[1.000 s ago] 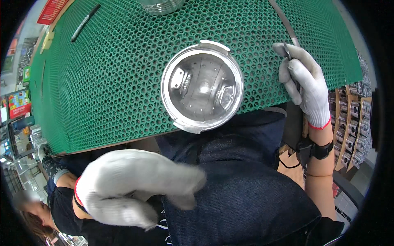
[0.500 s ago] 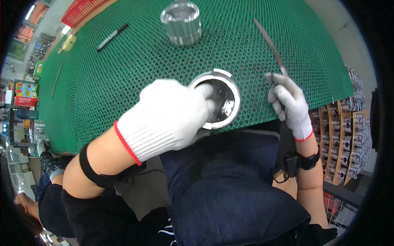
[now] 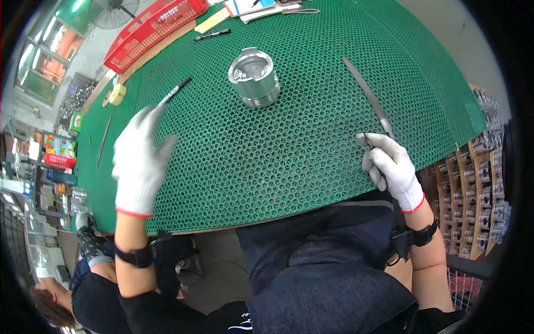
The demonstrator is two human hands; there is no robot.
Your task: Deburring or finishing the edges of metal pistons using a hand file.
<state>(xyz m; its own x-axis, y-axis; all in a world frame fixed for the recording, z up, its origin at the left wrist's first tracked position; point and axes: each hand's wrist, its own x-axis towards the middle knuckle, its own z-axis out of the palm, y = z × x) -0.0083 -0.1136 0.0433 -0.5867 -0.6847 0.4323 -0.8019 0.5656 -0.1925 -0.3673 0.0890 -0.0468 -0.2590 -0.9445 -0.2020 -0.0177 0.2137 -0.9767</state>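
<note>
My left hand [image 3: 139,161], in a white knit glove and blurred by motion, is over the left of the green mat [image 3: 250,183]. Its fingers are stretched out with the thumb apart, and the fingertips reach the near end of a black-and-silver marker [image 3: 176,91]. At the right, my gloved right hand [image 3: 389,164] pinches a slim dark tool [image 3: 366,141], mostly hidden by the fingers. Just beyond these fingers a long flat file [image 3: 364,89] lies on the mat, its narrow end close to the glove. A silver metal piston [image 3: 256,83] stands at the mat's far middle.
A red basket [image 3: 150,36] stands beyond the mat's far left, with papers [image 3: 250,8] and another pen [image 3: 212,34] nearby. Racks of pistons [image 3: 473,189] stand to the right. Another person [image 3: 100,289] is at the lower left.
My left hand has left the near piston and swung left to the marker; that piston is out of view now. The view has tilted up, and my right hand keeps its pinch.
</note>
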